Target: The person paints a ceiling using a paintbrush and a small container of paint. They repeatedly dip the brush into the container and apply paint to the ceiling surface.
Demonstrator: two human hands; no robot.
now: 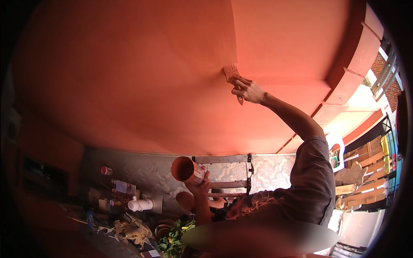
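Note:
My right hand point(251, 91) is raised in front of me, its fingers closed round the handle of a flat paintbrush point(231, 71). The bristles touch an orange-red wall point(129, 86), close to a line where a darker shade meets a lighter one. Lower down, my left hand point(200, 184) grips a round paint can point(198, 173) by its side and base. The can's open mouth shows an orange-brown inside; how much paint it contains I cannot make out.
Below me stands a slatted stepladder point(223, 160). To the left on the floor are a small red can point(106, 170), a white jug point(140, 205) and mixed clutter. A leafy plant point(174, 241) is near. Wooden planks point(370, 172) and a white plastic chair point(339, 151) lie right.

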